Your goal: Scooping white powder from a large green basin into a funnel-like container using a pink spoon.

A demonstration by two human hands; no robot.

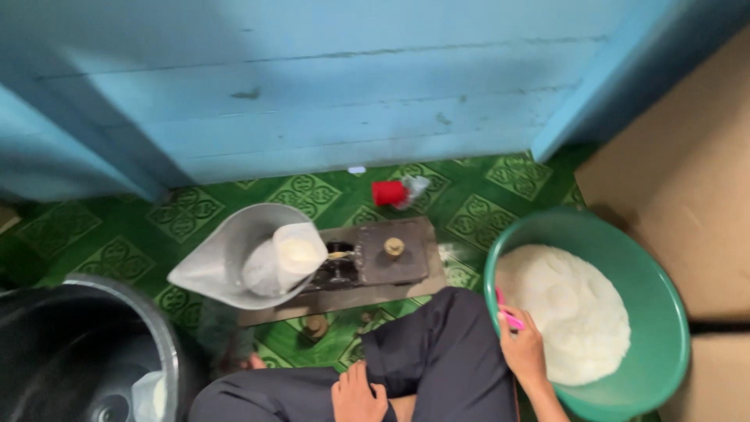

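Hands of a person seated on the floor show at the bottom of the head view, the only view given. The right hand (522, 349) rests on the near rim of a round green plastic basin (660, 312) and grips a small pink scoop (508, 312) between its fingers, the scoop's tip lying at the edge of the white flour-like powder (566, 309) that fills much of the basin. The left hand (358, 393) lies loosely on the person's dark trouser leg (437, 352), fingers relaxed and holding nothing. Ahead of the knees, on the green patterned floor (484, 215), stands an old balance scale with a flat dark metal platform (391, 254); a small brass weight (394, 247) sits on that platform. On the scale's left side rests a grey metal scoop-shaped pan (223, 254), and inside it stands a thin clear plastic bag (285, 254) opened at the top, with some pale powder in it. Two more brass weights (316, 324) lie on the floor just in front of the scale's base. Beyond the scale, near the light blue wooden plank wall (312, 94), lies a small red cup (389, 192) on its side. At lower left is a large dark metal pot (86, 352), and at right a brown cardboard sheet (687, 180) stands just beside the basin.
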